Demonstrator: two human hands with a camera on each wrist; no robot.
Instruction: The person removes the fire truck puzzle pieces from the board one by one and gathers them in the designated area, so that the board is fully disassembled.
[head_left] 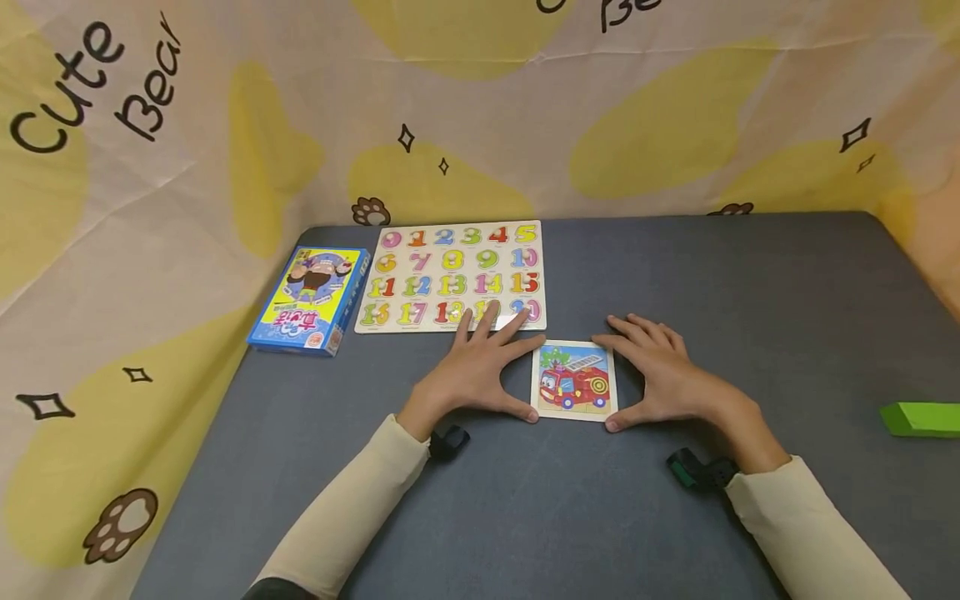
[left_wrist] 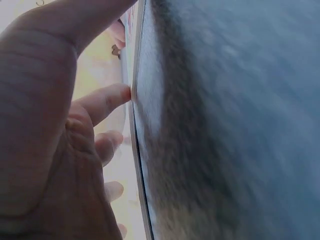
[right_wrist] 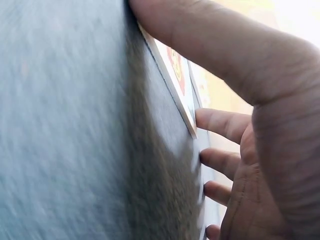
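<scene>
A small square picture puzzle [head_left: 575,380] of a red fire truck, with a pale border, lies flat on the dark grey table. At its left side is my left hand [head_left: 474,372], thumb and index fingertip at the two left corners. The other fingers spread over the lower edge of a number board [head_left: 453,273]. My right hand [head_left: 670,379] mirrors this on the right, its thumb and index fingertip at the right corners. In the right wrist view, the puzzle's edge [right_wrist: 172,85] runs between the thumb and index finger. Both hands have extended fingers.
Left of the number board lies a blue and yellow box [head_left: 309,298]. A bright green block [head_left: 921,419] sits at the table's right side. Behind the table [head_left: 570,517] hangs a cream and yellow patterned cloth [head_left: 495,108], which also runs down the left.
</scene>
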